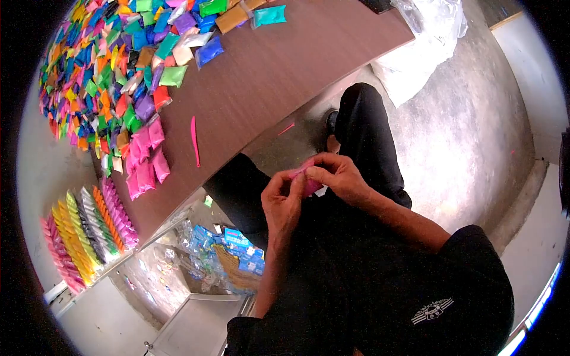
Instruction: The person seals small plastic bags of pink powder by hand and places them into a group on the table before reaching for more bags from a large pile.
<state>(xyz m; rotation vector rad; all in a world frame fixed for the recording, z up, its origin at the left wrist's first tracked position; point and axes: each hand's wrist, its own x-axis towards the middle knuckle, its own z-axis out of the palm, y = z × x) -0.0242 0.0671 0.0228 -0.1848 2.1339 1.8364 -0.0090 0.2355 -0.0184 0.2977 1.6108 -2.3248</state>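
Note:
Above my lap, both hands meet at a small pink packet [311, 186], which hangs just below the fingertips. My left hand [282, 199] pinches its left side between thumb and fingers. From the right, my right hand [337, 177] grips the packet's top edge, thumb against the left hand's fingers. Part of the packet is hidden behind the fingers. On the brown table [237, 89], several pink packets [145, 157] lie near the edge, beside a pink plastic knife [195, 141].
A large heap of coloured packets [119, 71] covers the table's far left. Rows of twisted coloured strips [89, 231] stand at its lower left corner. Under the table are blue packages [240, 246] and clear wrap. A white plastic bag [418, 53] is beyond the table's right corner.

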